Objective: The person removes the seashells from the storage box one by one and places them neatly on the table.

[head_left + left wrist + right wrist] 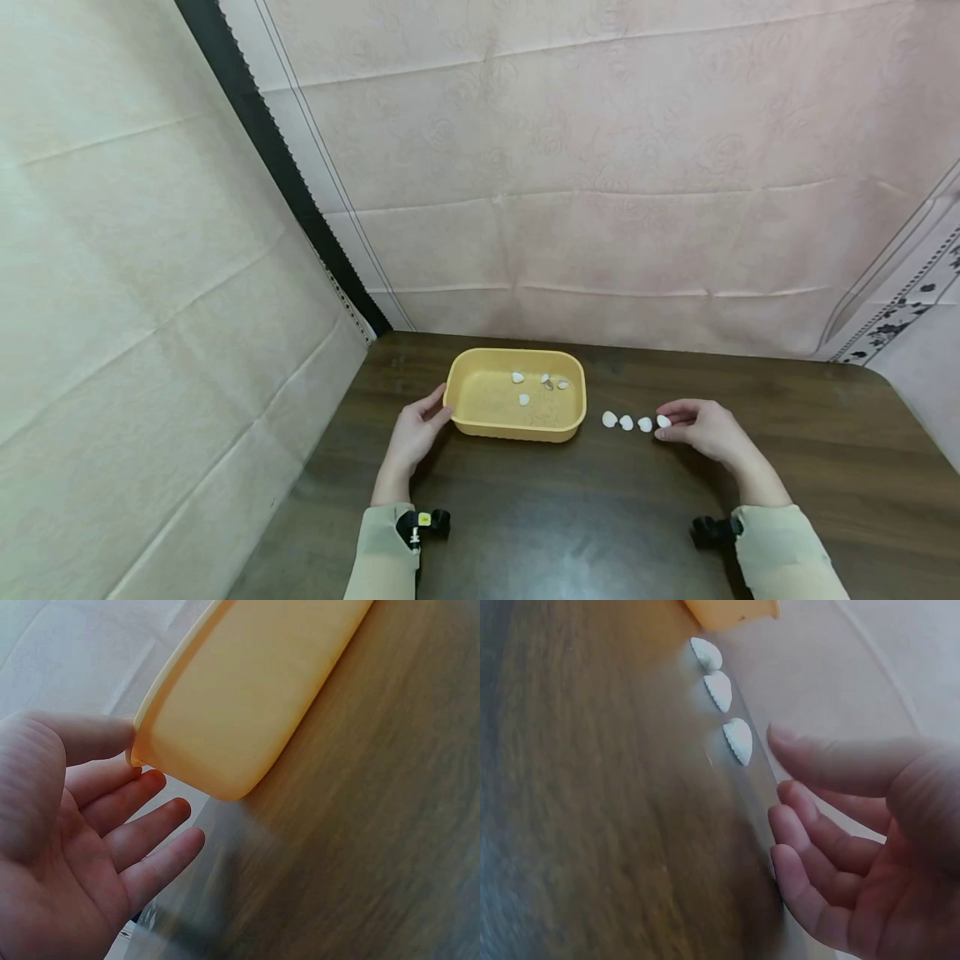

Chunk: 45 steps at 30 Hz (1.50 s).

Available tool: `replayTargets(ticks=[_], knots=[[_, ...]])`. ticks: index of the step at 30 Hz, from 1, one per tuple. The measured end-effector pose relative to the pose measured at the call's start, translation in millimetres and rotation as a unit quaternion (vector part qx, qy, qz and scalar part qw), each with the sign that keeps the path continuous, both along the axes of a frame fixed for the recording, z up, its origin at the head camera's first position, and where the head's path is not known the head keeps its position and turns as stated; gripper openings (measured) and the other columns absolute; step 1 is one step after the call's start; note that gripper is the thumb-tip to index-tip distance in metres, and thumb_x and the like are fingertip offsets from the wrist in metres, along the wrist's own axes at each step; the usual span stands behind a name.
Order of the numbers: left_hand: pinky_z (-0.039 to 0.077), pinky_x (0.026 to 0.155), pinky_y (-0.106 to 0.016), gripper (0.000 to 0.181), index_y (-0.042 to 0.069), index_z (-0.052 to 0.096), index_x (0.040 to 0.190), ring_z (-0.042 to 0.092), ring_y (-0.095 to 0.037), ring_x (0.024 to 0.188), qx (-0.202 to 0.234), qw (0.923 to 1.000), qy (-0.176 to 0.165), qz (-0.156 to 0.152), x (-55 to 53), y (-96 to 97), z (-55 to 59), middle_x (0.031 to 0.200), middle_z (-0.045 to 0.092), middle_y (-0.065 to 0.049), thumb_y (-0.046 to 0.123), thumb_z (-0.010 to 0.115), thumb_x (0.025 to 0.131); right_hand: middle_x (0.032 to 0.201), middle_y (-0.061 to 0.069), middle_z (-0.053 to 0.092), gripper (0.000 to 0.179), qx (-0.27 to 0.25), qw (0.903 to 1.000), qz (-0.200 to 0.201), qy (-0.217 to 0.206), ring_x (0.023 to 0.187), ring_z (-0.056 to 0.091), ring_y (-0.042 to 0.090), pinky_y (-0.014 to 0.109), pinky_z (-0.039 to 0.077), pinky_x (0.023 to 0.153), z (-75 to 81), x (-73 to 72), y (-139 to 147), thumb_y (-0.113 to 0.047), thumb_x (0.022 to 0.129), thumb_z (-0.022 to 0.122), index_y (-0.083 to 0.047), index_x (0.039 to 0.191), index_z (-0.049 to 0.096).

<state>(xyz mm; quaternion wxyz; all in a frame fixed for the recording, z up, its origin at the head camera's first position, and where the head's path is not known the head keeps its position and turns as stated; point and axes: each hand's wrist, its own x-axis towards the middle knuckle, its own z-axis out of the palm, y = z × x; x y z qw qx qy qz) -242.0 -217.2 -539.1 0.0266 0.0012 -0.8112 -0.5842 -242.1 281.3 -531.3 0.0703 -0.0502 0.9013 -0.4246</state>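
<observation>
My left hand [415, 431] pinches the rim of the yellow plastic tray [480, 430] at its left end, thumb on the rim; in the left wrist view the other fingers spread beneath. Several small seashells [523, 400] lie scattered inside the tray. To its right, three white ribbed seashells [739, 741] form a row on the table. At the row's right end, my right hand [708, 429] holds another white seashell [663, 422] between thumb and fingertips. That shell is hidden in the right wrist view, where the hand's other fingers are bent.
The brown wood-grain table [555, 517] runs back to a pale cloth wall [600, 208]. Another cloth [187, 375] hangs along the left side. Fine sandy crumbs are spread over the tray's floor. A black wrist camera [711, 532] sits by the right sleeve.
</observation>
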Motion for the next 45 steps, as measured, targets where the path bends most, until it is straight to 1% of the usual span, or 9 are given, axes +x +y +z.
replayTargets(ticks=[4, 11, 20, 29, 36, 41, 45], knots=[[0.044, 0.117, -0.051, 0.05, 0.006, 0.058, 0.154, 0.052, -0.033, 0.146, 0.0, 1.0, -0.002, 0.002, -0.5, -0.2, -2.2, 0.158, 0.055, -0.01, 0.014, 0.069, 0.106, 0.103, 0.005, 0.076, 0.044, 0.018, 0.9998, -0.002, -0.005, 0.092, 0.068, 0.019, 0.037, 0.054, 0.079, -2.8, -2.0, -1.1, -0.023, 0.087, 0.091, 0.0, 0.121, 0.076], [0.045, 0.116, -0.05, 0.05, 0.005, 0.057, 0.154, 0.052, -0.033, 0.145, 0.001, 1.0, -0.002, 0.001, -0.3, 1.3, -1.8, 0.159, 0.054, -0.01, 0.013, 0.069, 0.106, 0.096, 0.002, 0.075, 0.041, 0.045, 0.9989, -0.011, 0.001, 0.088, 0.065, 0.018, 0.038, 0.051, 0.079, -0.6, -5.7, -3.9, -0.022, 0.084, 0.093, -0.001, 0.115, 0.077], [0.045, 0.116, -0.051, 0.05, 0.007, 0.058, 0.154, 0.053, -0.033, 0.145, 0.004, 1.0, 0.004, 0.001, -2.5, 0.5, 0.0, 0.159, 0.054, -0.01, 0.014, 0.069, 0.106, 0.093, 0.002, 0.071, 0.04, 0.058, 0.9982, -0.011, -0.004, 0.086, 0.061, 0.02, 0.037, 0.048, 0.077, -0.7, -12.1, -3.9, -0.022, 0.082, 0.094, -0.002, 0.113, 0.077], [0.045, 0.117, -0.05, 0.05, 0.008, 0.058, 0.154, 0.052, -0.033, 0.146, 0.002, 1.0, 0.003, 0.006, -1.8, -3.0, 0.9, 0.159, 0.054, -0.009, 0.015, 0.069, 0.106, 0.096, 0.005, 0.069, 0.04, 0.058, 0.9981, -0.016, -0.013, 0.088, 0.059, 0.024, 0.038, 0.048, 0.076, -3.5, -13.9, -7.2, -0.022, 0.085, 0.093, -0.003, 0.115, 0.076], [0.045, 0.117, -0.05, 0.05, 0.008, 0.058, 0.154, 0.052, -0.033, 0.146, -0.001, 1.0, 0.0, 0.007, -0.2, -2.6, -1.2, 0.159, 0.054, -0.009, 0.015, 0.069, 0.106, 0.1, 0.007, 0.068, 0.042, 0.055, 0.9981, -0.012, -0.023, 0.09, 0.059, 0.025, 0.039, 0.047, 0.077, -3.1, -11.1, -5.9, -0.025, 0.087, 0.091, -0.003, 0.118, 0.075], [0.044, 0.118, -0.053, 0.049, 0.009, 0.059, 0.154, 0.052, -0.033, 0.146, -0.004, 1.0, -0.004, 0.008, 2.2, -0.7, -0.7, 0.158, 0.055, -0.009, 0.016, 0.07, 0.106, 0.104, 0.007, 0.069, 0.038, 0.054, 0.9981, -0.005, -0.03, 0.094, 0.061, 0.025, 0.04, 0.05, 0.079, -2.0, -8.0, -2.8, -0.026, 0.092, 0.087, -0.002, 0.119, 0.075], [0.043, 0.118, -0.053, 0.05, 0.011, 0.059, 0.154, 0.052, -0.033, 0.146, 0.001, 0.9999, -0.009, 0.007, 2.0, 0.9, 0.3, 0.158, 0.055, -0.008, 0.017, 0.07, 0.106, 0.104, 0.007, 0.07, 0.037, 0.053, 0.9981, -0.007, -0.031, 0.094, 0.062, 0.026, 0.041, 0.051, 0.08, -1.1, -6.6, -1.3, -0.026, 0.093, 0.085, -0.002, 0.119, 0.075]])
